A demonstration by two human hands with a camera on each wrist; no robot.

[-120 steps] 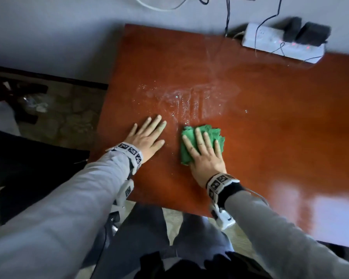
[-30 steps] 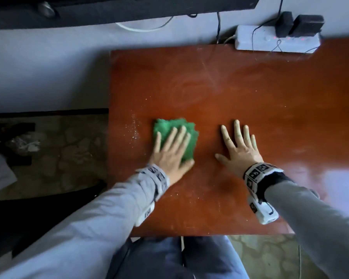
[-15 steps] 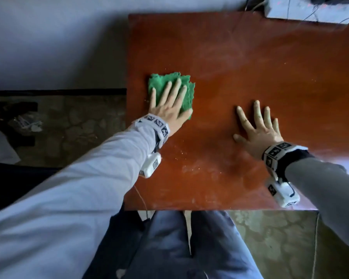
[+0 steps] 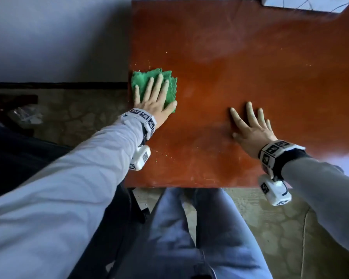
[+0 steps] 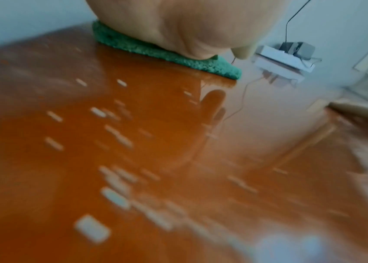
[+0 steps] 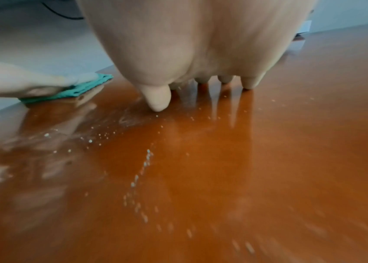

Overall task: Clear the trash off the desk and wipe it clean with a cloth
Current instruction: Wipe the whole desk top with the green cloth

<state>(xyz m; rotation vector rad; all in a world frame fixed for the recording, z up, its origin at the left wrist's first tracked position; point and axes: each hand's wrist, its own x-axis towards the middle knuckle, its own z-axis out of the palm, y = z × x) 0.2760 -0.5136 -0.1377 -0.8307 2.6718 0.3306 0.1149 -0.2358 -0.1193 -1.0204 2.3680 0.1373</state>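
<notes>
A green cloth (image 4: 170, 88) lies at the left edge of the red-brown desk (image 4: 240, 57). My left hand (image 4: 152, 97) presses flat on it with straight, spread fingers; the left wrist view shows the cloth (image 5: 155, 49) squeezed under my palm. My right hand (image 4: 250, 125) rests flat on the bare desk to the right, fingers straight and spread, holding nothing. In the right wrist view its fingertips (image 6: 158, 99) touch the wet, shiny desk (image 6: 245, 160) and the cloth (image 6: 74, 89) shows at far left. Small pale crumbs and droplets (image 4: 165, 154) dot the desk near its front left.
A white power strip (image 4: 302, 4) with plugs and cables sits at the desk's far right edge, mostly cut off. A grey wall runs behind. Stone-patterned floor (image 4: 69, 117) lies left of the desk, with dark objects at far left. My legs (image 4: 189, 228) are below the front edge.
Four seconds ago my right hand pressed the cloth; now the left does. Over the last second the left hand slid the cloth leftward to the desk's left edge. The right hand stayed flat.
</notes>
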